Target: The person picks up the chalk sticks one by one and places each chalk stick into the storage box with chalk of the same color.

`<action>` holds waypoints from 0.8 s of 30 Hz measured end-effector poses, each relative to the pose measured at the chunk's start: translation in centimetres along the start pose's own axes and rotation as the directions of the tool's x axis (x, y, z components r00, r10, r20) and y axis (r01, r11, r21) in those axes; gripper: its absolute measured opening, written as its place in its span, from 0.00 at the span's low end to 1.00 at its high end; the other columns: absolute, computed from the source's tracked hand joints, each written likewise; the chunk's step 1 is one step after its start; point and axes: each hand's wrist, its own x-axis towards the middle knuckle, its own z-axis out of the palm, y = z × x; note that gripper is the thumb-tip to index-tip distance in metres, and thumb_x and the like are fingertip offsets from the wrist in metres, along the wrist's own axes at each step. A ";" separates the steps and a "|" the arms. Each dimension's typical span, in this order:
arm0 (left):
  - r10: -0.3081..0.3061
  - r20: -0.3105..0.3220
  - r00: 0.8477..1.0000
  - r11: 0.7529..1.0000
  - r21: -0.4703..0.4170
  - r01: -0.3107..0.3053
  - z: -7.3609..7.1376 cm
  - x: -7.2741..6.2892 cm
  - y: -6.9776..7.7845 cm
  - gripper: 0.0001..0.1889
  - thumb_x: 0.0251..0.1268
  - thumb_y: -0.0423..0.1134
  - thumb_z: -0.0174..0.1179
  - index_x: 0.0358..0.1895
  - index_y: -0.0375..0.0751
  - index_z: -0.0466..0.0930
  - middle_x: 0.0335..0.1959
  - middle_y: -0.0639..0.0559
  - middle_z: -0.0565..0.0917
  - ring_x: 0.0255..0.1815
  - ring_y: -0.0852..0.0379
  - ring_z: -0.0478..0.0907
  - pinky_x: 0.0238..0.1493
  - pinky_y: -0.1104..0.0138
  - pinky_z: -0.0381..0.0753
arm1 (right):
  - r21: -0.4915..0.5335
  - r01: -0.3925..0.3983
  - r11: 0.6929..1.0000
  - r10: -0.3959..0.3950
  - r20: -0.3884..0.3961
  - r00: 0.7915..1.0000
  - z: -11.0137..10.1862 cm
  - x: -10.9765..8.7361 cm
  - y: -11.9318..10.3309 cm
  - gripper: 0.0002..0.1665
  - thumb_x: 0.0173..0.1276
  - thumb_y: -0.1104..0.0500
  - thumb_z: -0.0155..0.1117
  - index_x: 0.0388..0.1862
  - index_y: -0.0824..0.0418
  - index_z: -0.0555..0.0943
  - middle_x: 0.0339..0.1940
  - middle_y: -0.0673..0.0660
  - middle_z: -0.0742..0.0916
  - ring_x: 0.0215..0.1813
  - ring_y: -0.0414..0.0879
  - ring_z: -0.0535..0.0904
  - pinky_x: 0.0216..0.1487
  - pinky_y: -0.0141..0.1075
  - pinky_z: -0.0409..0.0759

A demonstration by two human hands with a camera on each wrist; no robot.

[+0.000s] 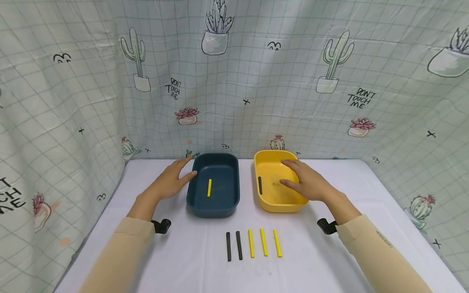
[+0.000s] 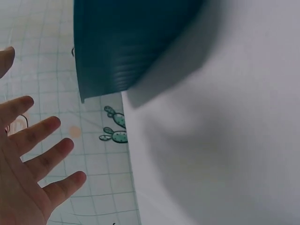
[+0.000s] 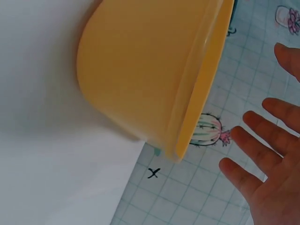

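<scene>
My left hand [image 1: 169, 180] is beside the left rim of a dark blue bin [image 1: 213, 212], its fingers spread and holding nothing. Inside that bin lies one yellow stick [image 1: 209, 188]. Over the right side of a yellow bin [image 1: 281, 208] hovers my right hand [image 1: 311, 182], fingers apart and nothing in them. A black stick [image 1: 260, 185] rests against the yellow bin's left wall. Both wrist views show the fingers outstretched: the left hand [image 2: 28, 168] near the blue bin [image 2: 122, 47], the right hand [image 3: 274, 159] near the yellow bin [image 3: 140, 61].
On the white tablecloth [image 1: 190, 260] in front of the bins, two black sticks [image 1: 239, 245] and three yellow sticks [image 1: 264, 242] lie roughly parallel in a row. A patterned curtain [image 1: 245, 81] encloses the table's back and sides. A gap separates the two bins.
</scene>
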 end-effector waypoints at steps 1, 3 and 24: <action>0.000 -0.002 1.000 1.000 -0.014 0.000 0.3 -0.2 -0.1 0.40 0.80 0.65 0.47 0.86 0.54 0.46 0.84 0.37 0.54 0.84 0.31 0.50 0.77 0.30 0.54 | 0.006 0.002 1.000 -0.002 -0.003 1.000 0.1 -0.3 0.0 0.44 0.77 0.41 0.63 0.83 0.58 0.62 0.82 0.63 0.66 0.81 0.66 0.62 0.76 0.66 0.62; -0.001 -0.007 1.000 0.999 -0.042 0.001 0.7 -0.6 -0.2 0.41 0.79 0.67 0.46 0.86 0.55 0.45 0.85 0.38 0.54 0.84 0.32 0.50 0.77 0.31 0.53 | 0.012 0.012 1.000 -0.012 -0.008 1.000 0.4 -0.8 0.0 0.44 0.77 0.40 0.63 0.82 0.57 0.62 0.82 0.63 0.67 0.81 0.66 0.62 0.76 0.66 0.63; -0.055 -0.001 0.998 0.945 -0.324 0.052 5.2 -2.8 -0.6 0.34 0.85 0.59 0.39 0.86 0.55 0.44 0.85 0.35 0.52 0.80 0.30 0.60 0.77 0.35 0.61 | 0.002 0.150 0.989 -0.149 -0.095 0.984 2.2 -4.8 -1.7 0.40 0.75 0.37 0.63 0.79 0.52 0.68 0.81 0.56 0.70 0.79 0.61 0.68 0.73 0.62 0.71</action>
